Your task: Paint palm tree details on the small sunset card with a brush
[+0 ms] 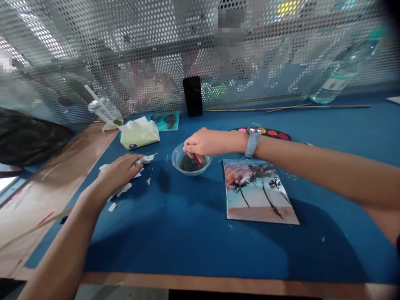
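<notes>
Right hand (pixel 200 143): fingertips pinch slim red stick (pixel 198 160), likely brush handle, inside clear bowl (pixel 190 173) of dark water (pixel 186 164). Left hand (pixel 118 173): fingers loosely curled over crumpled tissue (pixel 146 159); gripping or merely resting, cannot tell. Painting (pixel 254 196) lies flat on blue tabletop (pixel 187 233), nearer right forearm. Sky, ground, dark trunks and foliage already in place; looks well advanced. Whether more paint is left to add, cannot tell. Palette (pixel 272 133) beyond right wrist, partly hidden.

Bare blue tabletop (pixel 175 233) lies open between the torn paper (pixel 121 190) and the painting (pixel 259 191), with the bowl (pixel 190 171) blocking its far side.
</notes>
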Tool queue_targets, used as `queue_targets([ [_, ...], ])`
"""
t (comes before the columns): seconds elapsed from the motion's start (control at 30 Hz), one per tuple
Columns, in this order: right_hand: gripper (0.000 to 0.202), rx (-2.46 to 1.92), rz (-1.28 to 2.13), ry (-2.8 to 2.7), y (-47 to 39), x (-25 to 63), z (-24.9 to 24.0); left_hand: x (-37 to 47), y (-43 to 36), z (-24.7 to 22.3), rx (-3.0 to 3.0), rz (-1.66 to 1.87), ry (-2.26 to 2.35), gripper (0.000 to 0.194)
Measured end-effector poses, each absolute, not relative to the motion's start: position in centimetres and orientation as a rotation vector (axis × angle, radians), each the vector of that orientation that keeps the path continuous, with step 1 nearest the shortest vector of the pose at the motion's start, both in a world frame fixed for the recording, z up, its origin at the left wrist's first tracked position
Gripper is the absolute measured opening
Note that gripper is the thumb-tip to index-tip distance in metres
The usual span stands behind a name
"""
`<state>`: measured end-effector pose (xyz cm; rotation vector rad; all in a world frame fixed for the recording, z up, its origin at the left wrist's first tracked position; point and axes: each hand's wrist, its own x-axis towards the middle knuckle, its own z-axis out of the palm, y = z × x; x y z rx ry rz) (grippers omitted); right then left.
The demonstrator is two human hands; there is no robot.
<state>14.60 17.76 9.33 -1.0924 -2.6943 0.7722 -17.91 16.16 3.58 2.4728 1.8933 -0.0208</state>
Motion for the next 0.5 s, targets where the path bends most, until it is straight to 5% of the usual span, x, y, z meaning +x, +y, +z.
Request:
queue_targets([
  [0.2,0.033,-1.118,0.844,-2.609,18.1,13.9,9.1,-17.3,15.9,4.7,2.423,0.231,1.907,0.043],
  [0.5,0.029,-1.074,0.979,-2.032,19.8,17.2,9.3,-16.6,15.5,5.5,2.103,1.086,1.871,0.042],
])
